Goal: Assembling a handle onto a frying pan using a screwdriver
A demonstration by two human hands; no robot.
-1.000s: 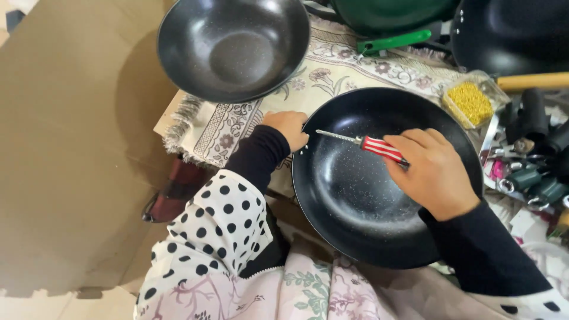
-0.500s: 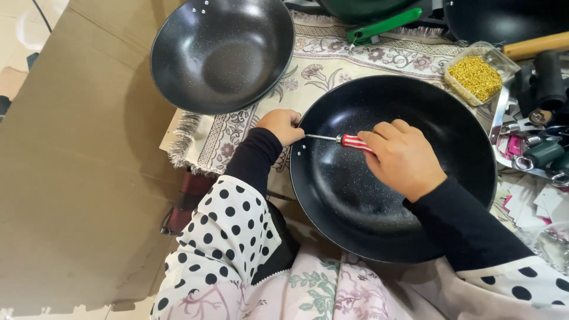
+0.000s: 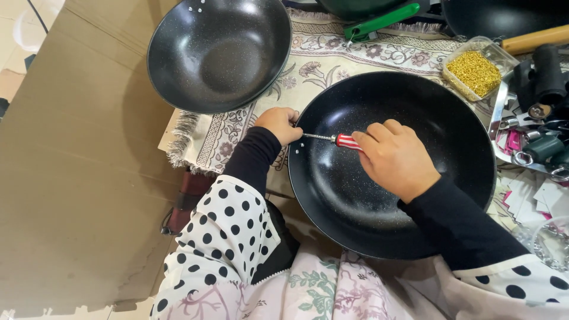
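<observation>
The screwdriver (image 3: 332,139), red-and-white striped handle and thin metal shaft, lies across the inside of the big black speckled pan (image 3: 415,237), its tip pointing at the pan's left wall where small holes show in the rim. The right hand (image 3: 396,159) is curled round the handle, fingers folded over it in a closed grip, wrist resting down in the bowl of the pan. The left hand (image 3: 278,123) sits just outside the rim, right at the spot the tip meets, fingers bunched together against the outer wall; what they pinch there, if anything, is hidden.

The pan rests in front of the person, partly on a flowered, fringed cloth (image 3: 225,133). Up to the left on that cloth sits a second black pan (image 3: 219,53), empty, two small holes at its far rim. Top centre, a green handle (image 3: 382,21) pokes out from a green pot. To the right, a clear tub of small golden bits (image 3: 474,70), a wooden handle (image 3: 536,39), and a jumble of dark fittings (image 3: 542,77). Brown cardboard (image 3: 65,178) covers the left.
</observation>
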